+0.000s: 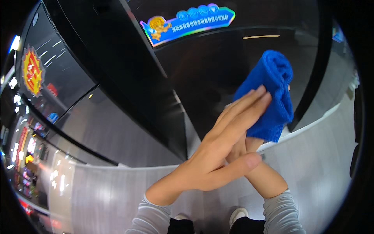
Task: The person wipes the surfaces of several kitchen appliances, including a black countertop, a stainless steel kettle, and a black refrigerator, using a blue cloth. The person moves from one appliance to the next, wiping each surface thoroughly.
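Observation:
A folded blue cloth [264, 96], probably microfiber, is upright before a glossy black panel [201, 73]. My left hand [225, 137] lies along its near side, fingers straight and fingertips touching the fabric, thumb held apart. Behind it, my right hand [253, 144] supports the cloth from the far side. Most of that hand is covered by the cloth and by my left hand, though a fingertip shows past the cloth's right edge. My wrists come up from light grey sleeves.
A blue sticker [198, 25] with a cartoon figure and writing is on the panel. Left of a dark upright post [128, 79] is another reflective panel [79, 117] with a red-and-yellow burst sticker [32, 71]. Grey wood-look floor [117, 193] and my shoes [238, 215] are below.

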`<move>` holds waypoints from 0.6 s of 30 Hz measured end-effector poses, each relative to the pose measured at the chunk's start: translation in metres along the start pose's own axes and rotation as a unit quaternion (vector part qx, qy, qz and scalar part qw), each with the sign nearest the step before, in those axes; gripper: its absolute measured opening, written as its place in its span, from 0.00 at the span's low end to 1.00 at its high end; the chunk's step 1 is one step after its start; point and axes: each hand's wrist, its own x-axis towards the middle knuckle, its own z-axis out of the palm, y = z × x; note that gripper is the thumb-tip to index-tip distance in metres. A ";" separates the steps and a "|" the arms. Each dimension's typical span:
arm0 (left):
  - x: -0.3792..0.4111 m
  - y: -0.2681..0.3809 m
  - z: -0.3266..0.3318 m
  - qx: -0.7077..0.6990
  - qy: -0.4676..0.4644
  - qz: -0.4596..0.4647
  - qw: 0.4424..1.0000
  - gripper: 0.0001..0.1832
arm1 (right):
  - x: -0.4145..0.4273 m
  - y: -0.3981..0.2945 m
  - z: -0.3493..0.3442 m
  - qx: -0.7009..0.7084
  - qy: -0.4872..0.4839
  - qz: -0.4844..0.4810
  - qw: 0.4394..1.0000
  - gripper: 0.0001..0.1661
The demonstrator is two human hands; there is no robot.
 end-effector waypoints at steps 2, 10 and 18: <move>0.006 -0.006 -0.002 0.043 0.041 0.018 0.998 0.43 | 0.033 -0.001 0.009 -0.139 0.043 -0.120 0.982 0.42; 0.004 -0.030 -0.028 0.119 0.411 -0.035 0.903 0.21 | 0.049 0.048 0.074 -0.522 0.038 -0.278 0.805 0.40; 0.005 -0.024 -0.054 0.088 0.457 -0.051 0.883 0.10 | 0.042 0.026 0.052 -0.488 -0.086 -0.237 0.835 0.39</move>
